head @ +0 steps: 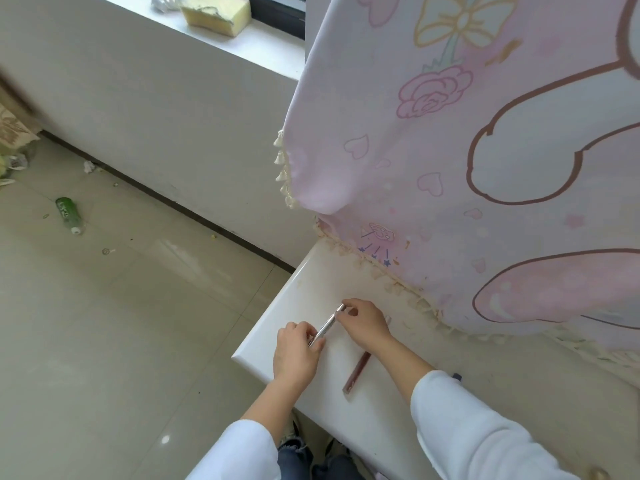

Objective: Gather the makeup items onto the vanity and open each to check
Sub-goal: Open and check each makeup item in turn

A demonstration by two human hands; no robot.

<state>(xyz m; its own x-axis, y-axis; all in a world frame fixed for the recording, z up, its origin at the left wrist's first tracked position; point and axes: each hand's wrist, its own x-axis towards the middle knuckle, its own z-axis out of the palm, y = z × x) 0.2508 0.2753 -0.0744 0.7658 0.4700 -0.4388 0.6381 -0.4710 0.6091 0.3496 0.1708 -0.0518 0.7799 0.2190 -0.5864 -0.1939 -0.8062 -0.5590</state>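
White sleeves [485, 434] fill the bottom of the view, nearest of all, with dark jeans [301, 459] showing between them. Beyond them the biggest thing is the pink cartoon-print cloth [485, 150], edged with cream tassels, which hangs down at the right and spreads onto the back of the white vanity top [270, 337]. That top is glossy and faintly stained, and its rounded corner juts out over a floor of pale beige tiles [121, 323], scattered with small scraps. A white low wall [156, 116] with a dark skirting line runs diagonally behind, topped by a sill that carries a yellow sponge [216, 10]. On the floor lies a green bottle [69, 211] on its side, well apart from the vanity. Over the vanity's corner the left hand [298, 355] is curled shut around the lower end of a silver makeup pen [327, 325], while the right hand [363, 323] pinches its upper end between thumb and fingertips; the pen is tilted, and whether it touches the surface is hard to tell. Just beside the right wrist a dark red makeup pencil [356, 374] lies flat on the vanity top, its far end hidden under the hand.
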